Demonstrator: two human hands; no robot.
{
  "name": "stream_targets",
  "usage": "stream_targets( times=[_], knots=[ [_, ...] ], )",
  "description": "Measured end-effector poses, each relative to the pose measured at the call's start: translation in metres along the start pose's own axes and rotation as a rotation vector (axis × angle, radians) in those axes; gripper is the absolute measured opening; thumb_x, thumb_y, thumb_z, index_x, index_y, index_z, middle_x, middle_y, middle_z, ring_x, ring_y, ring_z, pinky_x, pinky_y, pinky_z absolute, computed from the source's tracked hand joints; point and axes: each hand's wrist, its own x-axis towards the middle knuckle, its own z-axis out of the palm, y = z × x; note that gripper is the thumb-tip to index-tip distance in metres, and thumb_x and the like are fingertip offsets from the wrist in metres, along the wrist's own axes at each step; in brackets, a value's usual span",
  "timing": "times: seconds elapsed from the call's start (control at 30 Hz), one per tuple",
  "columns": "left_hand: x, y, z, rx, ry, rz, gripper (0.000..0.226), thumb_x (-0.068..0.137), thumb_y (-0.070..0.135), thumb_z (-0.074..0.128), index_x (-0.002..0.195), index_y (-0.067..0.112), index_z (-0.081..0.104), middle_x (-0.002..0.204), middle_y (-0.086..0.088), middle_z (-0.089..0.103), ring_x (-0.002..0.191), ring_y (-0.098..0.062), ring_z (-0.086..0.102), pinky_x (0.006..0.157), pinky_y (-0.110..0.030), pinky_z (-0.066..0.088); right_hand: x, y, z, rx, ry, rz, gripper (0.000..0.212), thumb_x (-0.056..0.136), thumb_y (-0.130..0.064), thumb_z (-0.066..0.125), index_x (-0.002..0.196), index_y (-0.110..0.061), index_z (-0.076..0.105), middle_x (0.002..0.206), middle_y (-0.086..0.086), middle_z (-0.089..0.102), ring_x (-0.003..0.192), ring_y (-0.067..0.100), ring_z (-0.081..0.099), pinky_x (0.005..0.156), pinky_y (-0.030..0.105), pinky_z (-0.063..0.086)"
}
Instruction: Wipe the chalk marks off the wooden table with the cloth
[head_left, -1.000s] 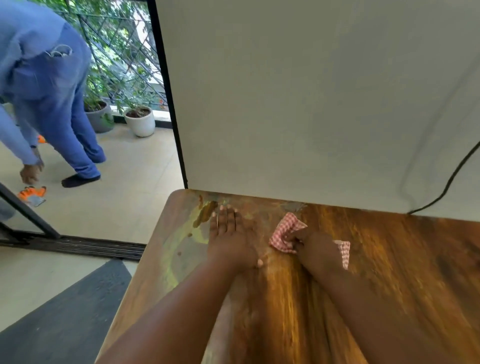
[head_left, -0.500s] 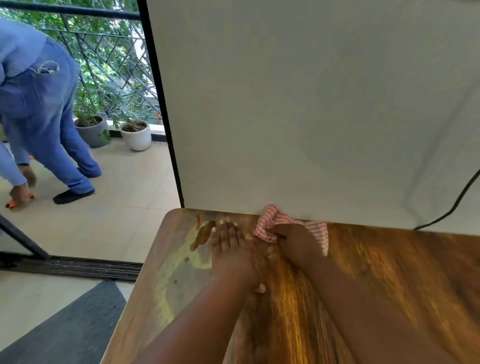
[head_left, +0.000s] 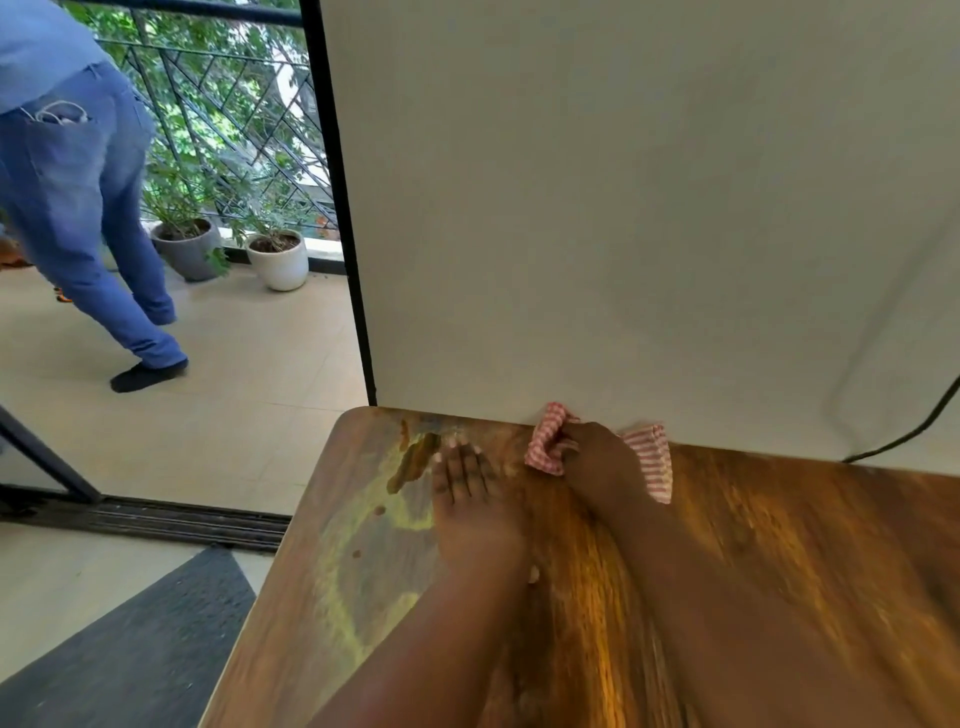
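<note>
The right hand (head_left: 602, 460) is closed around a red-and-white checked cloth (head_left: 545, 447), bunching it in its fingers and pressing it onto the wooden counter (head_left: 779, 571). Part of the cloth sticks out ahead and to the left of the knuckles, and another fold shows on the far right side of the hand. The cloth sits at the counter's far edge, touching the white backdrop (head_left: 623, 208) that rises just beyond it.

Just to the left of that hand, the left hand (head_left: 472, 499) lies flat on the counter, palm down, fingers straight and together, holding nothing. Left of its fingers and along its outer side, yellowish chalk marks (head_left: 363, 551) smear the wood in a curved band, with a darker brown streak near the fingertips.

Farther left, beyond the counter's edge, a person in blue jeans (head_left: 78, 197) stands on the tiled floor, with two potted plants (head_left: 275, 254) near a railing.
</note>
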Motion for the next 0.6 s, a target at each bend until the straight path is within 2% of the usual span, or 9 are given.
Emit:
stream_targets(
  times=[0.07, 0.13, 0.2, 0.27, 0.37, 0.47, 0.53, 0.6],
  knots=[
    [0.002, -0.004, -0.001, -0.039, -0.06, -0.026, 0.131, 0.078, 0.066, 0.062, 0.138, -0.008, -0.028, 0.147, -0.027, -0.034, 0.139, -0.043, -0.029, 0.104, -0.053, -0.026, 0.002, -0.012, 0.012, -0.015, 0.042, 0.02, 0.033, 0.094, -0.019, 0.046, 0.122, -0.013, 0.06, 0.131, 0.012, 0.054, 0.117, 0.028, 0.05, 0.095, 0.033, 0.038],
    [0.005, -0.004, -0.002, -0.052, -0.076, -0.037, 0.131, 0.078, 0.066, 0.062, 0.141, -0.008, -0.024, 0.152, -0.028, -0.027, 0.139, -0.043, -0.028, 0.105, -0.053, -0.025, -0.001, -0.015, 0.019, -0.099, 0.03, -0.071, 0.034, 0.094, -0.019, 0.044, 0.124, -0.017, 0.06, 0.133, 0.011, 0.053, 0.118, 0.028, 0.051, 0.096, 0.034, 0.039],
    [0.007, 0.0, -0.003, -0.048, -0.06, -0.028, 0.129, 0.079, 0.062, 0.064, 0.142, -0.008, -0.023, 0.153, -0.028, -0.026, 0.139, -0.043, -0.028, 0.105, -0.053, -0.025, -0.004, -0.006, 0.015, -0.23, -0.063, -0.275, 0.037, 0.095, -0.022, 0.043, 0.13, -0.027, 0.055, 0.139, 0.006, 0.05, 0.123, 0.025, 0.046, 0.099, 0.034, 0.035],
    [0.008, 0.005, -0.002, -0.053, -0.04, -0.025, 0.121, 0.084, 0.057, 0.061, 0.143, -0.007, -0.023, 0.153, -0.027, -0.026, 0.14, -0.042, -0.028, 0.107, -0.055, -0.024, 0.001, 0.012, -0.003, -0.191, -0.205, -0.355, 0.038, 0.094, -0.024, 0.046, 0.129, -0.038, 0.052, 0.143, 0.0, 0.047, 0.13, 0.022, 0.041, 0.103, 0.034, 0.031],
    [0.009, 0.005, -0.002, -0.069, -0.045, -0.035, 0.116, 0.087, 0.053, 0.06, 0.142, -0.007, -0.023, 0.153, -0.027, -0.026, 0.139, -0.043, -0.029, 0.11, -0.055, -0.021, 0.011, 0.033, -0.022, -0.162, -0.298, -0.268, 0.042, 0.093, -0.024, 0.046, 0.13, -0.044, 0.049, 0.146, -0.006, 0.042, 0.135, 0.02, 0.037, 0.11, 0.037, 0.033],
    [0.01, 0.004, -0.002, -0.057, -0.068, -0.039, 0.128, 0.08, 0.056, 0.068, 0.141, -0.008, -0.025, 0.152, -0.028, -0.027, 0.139, -0.044, -0.029, 0.107, -0.056, -0.023, 0.0, 0.026, -0.01, -0.22, -0.197, -0.18, 0.045, 0.095, -0.026, 0.039, 0.136, -0.046, 0.04, 0.149, -0.001, 0.039, 0.133, 0.026, 0.039, 0.105, 0.038, 0.037],
    [0.009, 0.003, 0.001, -0.06, -0.042, -0.026, 0.131, 0.078, 0.059, 0.068, 0.14, -0.008, -0.026, 0.153, -0.028, -0.027, 0.138, -0.044, -0.03, 0.104, -0.056, -0.026, -0.014, 0.019, -0.005, -0.193, -0.179, -0.167, 0.043, 0.095, -0.027, 0.038, 0.135, -0.043, 0.043, 0.146, 0.002, 0.043, 0.129, 0.027, 0.043, 0.101, 0.036, 0.04],
    [0.006, -0.001, 0.006, -0.083, 0.002, -0.007, 0.134, 0.076, 0.063, 0.066, 0.139, -0.007, -0.029, 0.153, -0.027, -0.027, 0.138, -0.043, -0.031, 0.1, -0.055, -0.028, -0.033, 0.023, -0.01, -0.15, -0.275, -0.185, 0.038, 0.094, -0.03, 0.041, 0.13, -0.041, 0.051, 0.142, -0.001, 0.048, 0.127, 0.023, 0.046, 0.1, 0.034, 0.04]
  ],
)
